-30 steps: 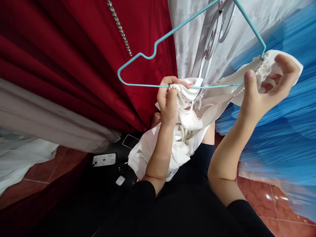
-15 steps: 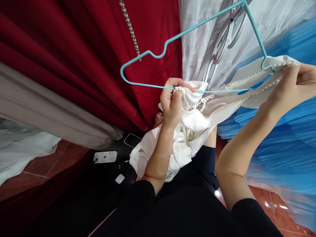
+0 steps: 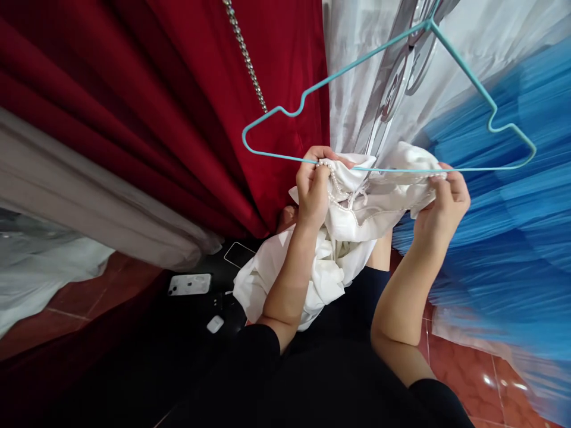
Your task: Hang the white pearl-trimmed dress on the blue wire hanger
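Note:
A white dress (image 3: 328, 270) with pearl-beaded edges lies bunched over my lap, its upper part lifted toward the hanger. My left hand (image 3: 314, 190) is closed around one gathered side of the beaded edge, together with the bottom bar of a light blue hanger (image 3: 401, 40). On the other side, my right hand (image 3: 446, 196) pinches the dress's beaded edge just under that same bar. The right shoulder end of the hanger is bare, and its hook runs off the top of the view. Between my hands, lacing cords show on the dress.
Red fabric (image 3: 276, 65) hangs ahead on the left, with a jewelled strip (image 3: 246, 53) on it. Blue tulle (image 3: 491, 238) fills the right side. A phone (image 3: 190, 284) and a small white case (image 3: 215, 324) lie on a black surface at left. A white metal frame (image 3: 392, 95) stands behind.
My right hand has come in leftward and down with its side of the dress, which has slackened. The hanger's right end has slipped clear of the fabric, and the hanger has shifted slightly right.

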Demonstrator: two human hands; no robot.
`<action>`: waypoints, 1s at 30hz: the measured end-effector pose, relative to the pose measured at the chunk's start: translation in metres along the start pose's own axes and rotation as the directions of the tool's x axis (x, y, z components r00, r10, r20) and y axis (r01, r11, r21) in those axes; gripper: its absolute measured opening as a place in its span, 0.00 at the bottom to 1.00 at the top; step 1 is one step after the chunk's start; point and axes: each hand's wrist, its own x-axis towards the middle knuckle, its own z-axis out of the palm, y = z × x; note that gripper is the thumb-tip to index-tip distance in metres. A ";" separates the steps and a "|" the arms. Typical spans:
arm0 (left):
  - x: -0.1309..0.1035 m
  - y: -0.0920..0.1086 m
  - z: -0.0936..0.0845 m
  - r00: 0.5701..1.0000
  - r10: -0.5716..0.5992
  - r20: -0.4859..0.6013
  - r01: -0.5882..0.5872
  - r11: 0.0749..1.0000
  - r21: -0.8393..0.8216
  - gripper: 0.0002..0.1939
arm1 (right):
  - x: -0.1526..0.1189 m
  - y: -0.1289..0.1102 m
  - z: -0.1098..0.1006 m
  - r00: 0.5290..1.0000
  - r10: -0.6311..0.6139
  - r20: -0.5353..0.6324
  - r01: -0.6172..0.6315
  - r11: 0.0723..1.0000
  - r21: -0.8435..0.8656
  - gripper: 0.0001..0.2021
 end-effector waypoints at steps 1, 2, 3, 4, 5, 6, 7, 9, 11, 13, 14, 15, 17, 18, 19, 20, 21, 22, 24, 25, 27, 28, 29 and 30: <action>0.000 0.002 0.001 1.000 0.001 -0.002 -0.001 1.000 0.000 0.05 | -0.011 -0.003 0.006 0.996 -0.005 0.091 0.007 1.000 -0.017 0.12; 0.000 0.005 0.002 1.000 -0.001 -0.004 0.001 1.000 0.003 0.05 | -0.019 -0.007 0.012 0.982 -0.009 0.187 0.017 0.999 -0.036 0.18; 0.000 0.008 0.002 1.000 -0.007 -0.007 0.007 1.000 0.008 0.05 | -0.027 -0.010 0.016 0.960 -0.009 0.278 0.026 0.998 -0.056 0.21; 0.000 0.012 0.003 1.000 -0.015 -0.013 0.015 1.000 0.011 0.05 | -0.032 -0.012 0.020 0.936 -0.004 0.351 0.031 0.997 -0.071 0.22; 0.000 0.014 0.003 1.000 -0.024 -0.019 0.025 1.000 0.011 0.05 | -0.036 -0.013 0.023 0.917 0.000 0.399 0.030 0.997 -0.068 0.21; -0.001 0.016 0.004 0.999 -0.034 -0.024 0.034 0.999 0.010 0.05 | -0.039 -0.012 0.024 0.903 0.002 0.430 0.021 0.999 -0.050 0.18; -0.001 0.017 0.004 0.999 -0.042 -0.026 0.042 0.999 0.011 0.05 | -0.041 -0.010 0.025 0.894 0.000 0.449 0.009 1.000 -0.016 0.15; -0.002 0.017 0.004 0.999 -0.050 -0.019 0.050 0.999 0.016 0.06 | -0.044 -0.002 0.025 0.891 -0.017 0.453 -0.014 0.998 0.066 0.10; -0.003 0.014 0.003 0.999 -0.048 0.004 0.048 0.998 0.031 0.07 | -0.044 0.007 0.026 0.900 -0.044 0.433 -0.006 0.994 0.112 0.07; -0.003 0.011 0.001 0.998 -0.053 0.034 0.050 0.996 0.068 0.07 | -0.042 0.013 0.027 0.908 -0.087 0.410 0.048 0.993 0.104 0.06; -0.003 0.011 -0.001 0.997 -0.062 0.051 0.057 0.993 0.103 0.07 | -0.041 0.015 0.028 0.907 -0.110 0.407 0.081 0.993 0.089 0.06; -0.003 0.010 -0.004 0.995 -0.075 0.067 0.064 0.987 0.149 0.09 | -0.038 0.016 0.028 0.905 -0.133 0.404 0.114 0.991 0.072 0.06; -0.002 0.010 -0.013 0.993 -0.086 0.082 0.062 0.966 0.251 0.12 | -0.034 0.017 0.028 0.906 -0.170 0.387 0.172 0.985 0.032 0.08; -0.002 0.010 -0.019 0.995 -0.074 0.066 0.051 0.953 0.299 0.14 | -0.031 0.017 0.028 0.910 -0.183 0.371 0.194 0.981 0.008 0.09; -0.002 0.010 -0.027 0.999 -0.046 0.026 0.034 0.938 0.346 0.14 | -0.030 0.017 0.027 0.916 -0.192 0.353 0.211 0.977 -0.018 0.11; -0.001 0.011 -0.037 0.999 -0.003 -0.036 0.017 0.919 0.395 0.14 | -0.029 0.016 0.027 0.921 -0.198 0.337 0.226 0.973 -0.044 0.12; 0.000 0.012 -0.048 0.993 0.044 -0.105 0.007 0.896 0.445 0.12 | -0.028 0.016 0.026 0.924 -0.202 0.325 0.236 0.970 -0.066 0.13; 0.003 0.012 -0.061 0.982 0.088 -0.170 0.008 0.869 0.495 0.11 | -0.028 0.015 0.026 0.925 -0.204 0.320 0.241 0.967 -0.081 0.14; 0.014 0.015 -0.087 0.955 0.160 -0.249 0.012 0.819 0.573 0.10 | -0.028 0.014 0.027 0.928 -0.199 0.316 0.236 0.968 -0.084 0.16; 0.022 0.016 -0.099 0.946 0.193 -0.262 0.001 0.803 0.596 0.10 | -0.028 0.014 0.027 0.929 -0.192 0.318 0.227 0.971 -0.076 0.17; 0.042 0.020 -0.119 0.923 0.277 -0.266 -0.062 0.791 0.608 0.10 | -0.028 0.013 0.029 0.930 -0.180 0.320 0.207 0.977 -0.054 0.17; 0.053 0.023 -0.125 0.915 0.313 -0.255 -0.100 0.788 0.607 0.10 | -0.028 0.012 0.029 0.930 -0.177 0.322 0.201 0.979 -0.043 0.18; 0.064 0.027 -0.128 0.910 0.343 -0.233 -0.139 0.782 0.607 0.11 | -0.027 0.012 0.029 0.929 -0.177 0.325 0.198 0.980 -0.030 0.18; 0.073 0.031 -0.128 0.908 0.364 -0.206 -0.172 0.773 0.610 0.11 | -0.027 0.012 0.029 0.927 -0.179 0.330 0.195 0.981 -0.016 0.18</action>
